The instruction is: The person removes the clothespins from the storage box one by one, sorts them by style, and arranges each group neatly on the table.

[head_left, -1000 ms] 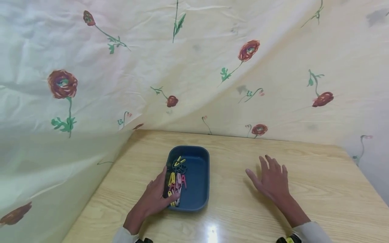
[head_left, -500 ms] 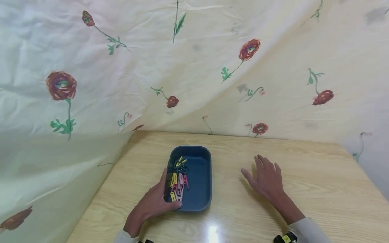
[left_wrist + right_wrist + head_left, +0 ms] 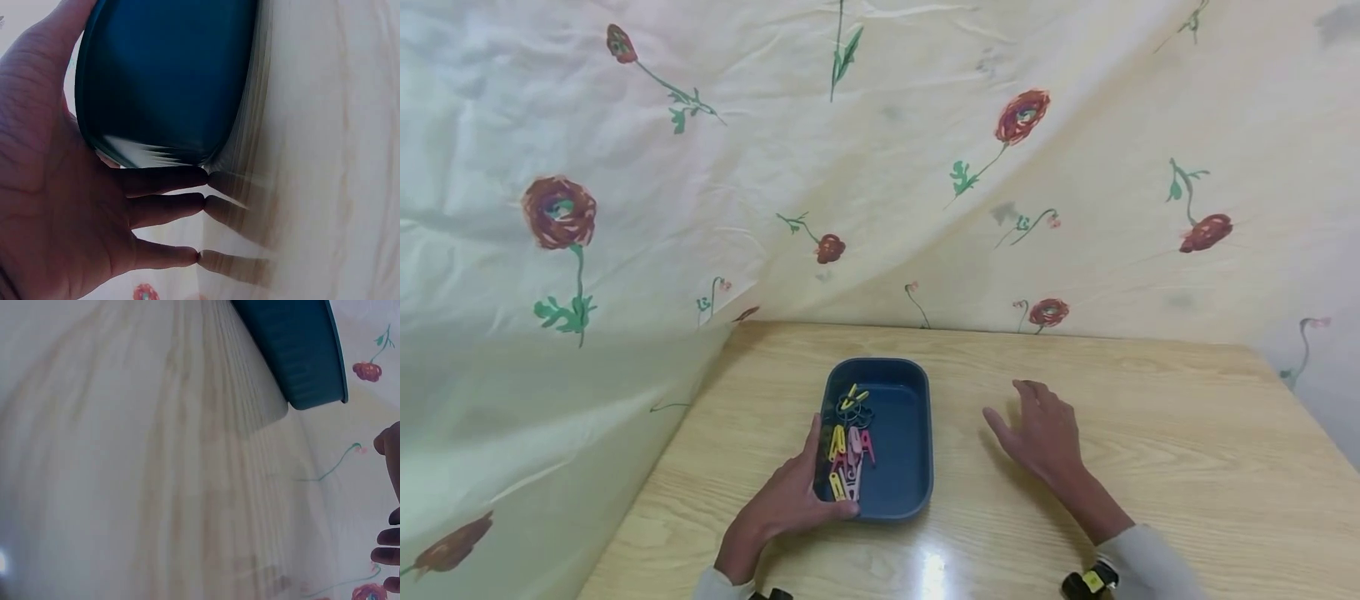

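A dark blue rectangular tray (image 3: 891,454) stands on the table, with several clothespins (image 3: 847,467) in yellow, pink and red along its left side. Farther back in it lie a yellow clip (image 3: 853,398) and a dark coiled item (image 3: 861,415). My left hand (image 3: 793,496) holds the tray's near left corner, thumb over the near rim and fingers along the outer left wall. The left wrist view shows straight fingers (image 3: 165,210) reaching down to the tabletop beside the tray (image 3: 169,69). My right hand (image 3: 1043,433) hovers right of the tray, holding nothing, fingers relaxed.
The wooden table (image 3: 1187,442) extends to both sides of the tray. A pale floral cloth (image 3: 895,167) hangs behind the table and along its left. Each wrist wears a dark strap, the right one with a yellow patch (image 3: 1092,580).
My right hand has moved left toward the tray. My left thumb has shifted from over the clothespins to the near rim. The whole head view has drifted slightly.
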### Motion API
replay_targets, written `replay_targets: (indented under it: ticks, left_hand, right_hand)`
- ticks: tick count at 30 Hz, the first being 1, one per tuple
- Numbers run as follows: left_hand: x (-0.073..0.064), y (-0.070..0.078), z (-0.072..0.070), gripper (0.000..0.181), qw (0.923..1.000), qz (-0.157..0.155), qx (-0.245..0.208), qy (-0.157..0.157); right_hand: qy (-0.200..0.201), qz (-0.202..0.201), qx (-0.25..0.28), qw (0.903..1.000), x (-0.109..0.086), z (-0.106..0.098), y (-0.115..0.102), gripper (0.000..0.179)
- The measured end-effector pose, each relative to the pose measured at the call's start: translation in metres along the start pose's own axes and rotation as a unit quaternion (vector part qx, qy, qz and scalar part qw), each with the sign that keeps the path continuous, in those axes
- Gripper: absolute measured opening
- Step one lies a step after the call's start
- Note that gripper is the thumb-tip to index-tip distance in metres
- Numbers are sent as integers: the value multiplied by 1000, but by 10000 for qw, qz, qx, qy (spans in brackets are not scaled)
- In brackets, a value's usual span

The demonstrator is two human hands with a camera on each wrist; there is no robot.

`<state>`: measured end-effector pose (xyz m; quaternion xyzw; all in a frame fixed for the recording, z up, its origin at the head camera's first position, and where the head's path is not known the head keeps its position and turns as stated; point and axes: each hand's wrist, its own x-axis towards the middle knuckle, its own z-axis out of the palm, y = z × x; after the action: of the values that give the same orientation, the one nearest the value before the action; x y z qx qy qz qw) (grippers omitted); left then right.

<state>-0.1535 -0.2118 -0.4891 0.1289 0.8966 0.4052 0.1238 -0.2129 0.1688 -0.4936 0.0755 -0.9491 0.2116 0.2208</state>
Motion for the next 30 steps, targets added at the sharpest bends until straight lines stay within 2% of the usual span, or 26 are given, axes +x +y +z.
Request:
replay_targets:
  ticks: [9,20,30]
  left_hand:
    - [1,0,0,133,10000,-1,25,-93]
    - [0,-1,-3,135,9989,113,-369,-277]
    - [0,-1,-3,132,9983,7,-501,-299]
  right_hand:
    - [-37,103,659,9978,11,13,-28,53]
    - [403,-436,815,9949,23,22,-51,44]
    - [619,-900,908,9899,24,30,-65,37]
